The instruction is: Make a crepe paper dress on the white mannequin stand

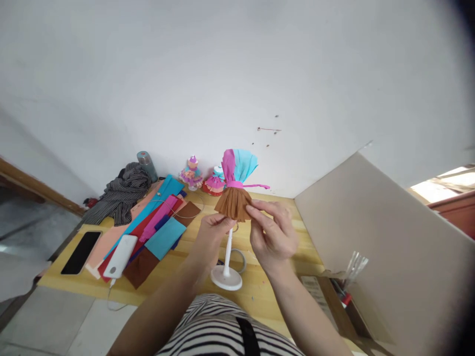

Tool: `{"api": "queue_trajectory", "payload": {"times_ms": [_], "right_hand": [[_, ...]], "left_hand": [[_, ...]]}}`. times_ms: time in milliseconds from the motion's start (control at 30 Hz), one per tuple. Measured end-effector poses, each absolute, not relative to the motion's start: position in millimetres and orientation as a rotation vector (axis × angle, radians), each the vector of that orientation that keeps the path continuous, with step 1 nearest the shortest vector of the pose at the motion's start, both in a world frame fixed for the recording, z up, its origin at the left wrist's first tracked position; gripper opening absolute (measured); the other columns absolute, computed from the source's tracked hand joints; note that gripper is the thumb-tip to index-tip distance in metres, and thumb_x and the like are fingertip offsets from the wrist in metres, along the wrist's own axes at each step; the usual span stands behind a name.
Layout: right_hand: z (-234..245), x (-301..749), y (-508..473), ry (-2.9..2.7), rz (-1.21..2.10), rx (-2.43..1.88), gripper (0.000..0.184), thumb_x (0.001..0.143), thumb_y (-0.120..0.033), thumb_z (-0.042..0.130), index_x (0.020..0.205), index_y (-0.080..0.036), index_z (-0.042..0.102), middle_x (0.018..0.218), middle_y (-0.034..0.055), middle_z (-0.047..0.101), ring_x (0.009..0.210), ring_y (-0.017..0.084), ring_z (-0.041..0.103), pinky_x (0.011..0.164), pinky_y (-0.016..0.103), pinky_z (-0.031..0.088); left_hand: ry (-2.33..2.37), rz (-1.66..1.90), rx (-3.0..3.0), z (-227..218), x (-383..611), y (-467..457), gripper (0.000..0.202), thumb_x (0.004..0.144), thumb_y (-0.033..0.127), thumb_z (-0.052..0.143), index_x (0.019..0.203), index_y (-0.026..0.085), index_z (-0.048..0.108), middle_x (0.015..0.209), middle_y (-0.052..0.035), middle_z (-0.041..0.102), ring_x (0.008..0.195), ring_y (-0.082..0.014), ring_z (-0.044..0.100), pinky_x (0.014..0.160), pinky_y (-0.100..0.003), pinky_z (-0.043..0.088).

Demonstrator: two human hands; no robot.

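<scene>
A paper doll [235, 190] stands on a white stand [226, 276] on the wooden table [260, 291]. It has a brown fringed paper skirt, a pink band at the waist and a pink and light blue paper top. My left hand [212, 232] pinches the skirt's lower left edge. My right hand [272, 232] pinches the skirt's right side with thumb and fingers.
Sheets of coloured paper [159, 225] lie at the left with a white power bank [120, 256] and a black phone [80, 252]. Two finished paper dolls [202, 178], a bottle [147, 164] and striped cloth [120, 193] stand by the wall. A large cardboard sheet [389, 247] leans at the right.
</scene>
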State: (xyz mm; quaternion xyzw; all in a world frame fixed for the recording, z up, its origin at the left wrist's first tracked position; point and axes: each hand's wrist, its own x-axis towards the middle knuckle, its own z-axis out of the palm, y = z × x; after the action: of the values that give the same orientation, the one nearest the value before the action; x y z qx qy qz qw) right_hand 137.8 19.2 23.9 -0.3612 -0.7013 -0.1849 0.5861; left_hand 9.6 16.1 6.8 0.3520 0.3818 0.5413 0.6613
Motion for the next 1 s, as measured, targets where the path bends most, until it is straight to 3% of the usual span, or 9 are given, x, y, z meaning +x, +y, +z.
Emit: {"api": "queue_trajectory", "payload": {"times_ms": [100,333,467,633,767,1000], "right_hand": [[26,139,14,-1.638,-0.359,-0.821,0.044,0.078,0.002,0.060,0.112,-0.025,0.065,0.100,0.0087,0.068,0.086,0.022,0.067,0.074,0.042,0.054],[24,137,5,-1.782,-0.259,-0.961,0.065,0.078,-0.015,0.068,0.139,-0.025,0.046,0.130,0.0165,0.052,0.115,0.032,0.055,0.087,0.051,0.051],[20,137,12,-1.693,-0.325,-0.921,0.053,0.082,-0.005,0.059,0.129,-0.030,0.057,0.116,0.0109,0.061,0.095,0.023,0.063,0.077,0.042,0.053],[19,137,13,-1.605,-0.375,-0.855,0.042,0.081,0.001,0.060,0.112,-0.028,0.067,0.098,0.0078,0.068,0.078,0.019,0.063,0.067,0.037,0.048],[15,138,10,-1.637,-0.346,-0.859,0.041,0.079,0.002,0.059,0.109,-0.025,0.067,0.098,0.0087,0.069,0.079,0.019,0.063,0.067,0.038,0.049],[17,142,1,-1.685,-0.279,-0.819,0.035,0.076,-0.007,0.057,0.108,-0.020,0.066,0.102,0.0118,0.067,0.084,0.024,0.064,0.070,0.043,0.048]], "left_hand": [[0.875,1.231,0.781,6,10,17,0.025,0.065,0.037,0.077,0.057,0.015,0.067,0.054,0.0019,0.051,0.058,-0.0102,0.041,0.060,-0.025,0.033],[0.892,1.224,0.742,10,13,17,0.023,0.060,0.032,0.076,0.050,0.015,0.063,0.051,0.0023,0.050,0.057,-0.0099,0.040,0.060,-0.025,0.033],[0.886,1.222,0.832,9,14,16,0.023,0.067,0.033,0.073,0.055,0.015,0.065,0.053,0.0018,0.049,0.060,-0.0116,0.042,0.063,-0.026,0.034],[0.956,1.234,0.832,8,14,16,0.026,0.063,0.034,0.077,0.050,0.016,0.064,0.050,0.0021,0.048,0.056,-0.0107,0.040,0.061,-0.027,0.034],[0.915,1.244,0.837,13,14,17,0.026,0.065,0.034,0.076,0.051,0.016,0.064,0.049,0.0020,0.048,0.055,-0.0104,0.040,0.065,-0.028,0.037],[0.841,1.238,0.859,20,14,15,0.016,0.069,0.031,0.074,0.067,0.015,0.074,0.064,-0.0030,0.064,0.071,-0.0158,0.054,0.073,-0.029,0.042]]}}
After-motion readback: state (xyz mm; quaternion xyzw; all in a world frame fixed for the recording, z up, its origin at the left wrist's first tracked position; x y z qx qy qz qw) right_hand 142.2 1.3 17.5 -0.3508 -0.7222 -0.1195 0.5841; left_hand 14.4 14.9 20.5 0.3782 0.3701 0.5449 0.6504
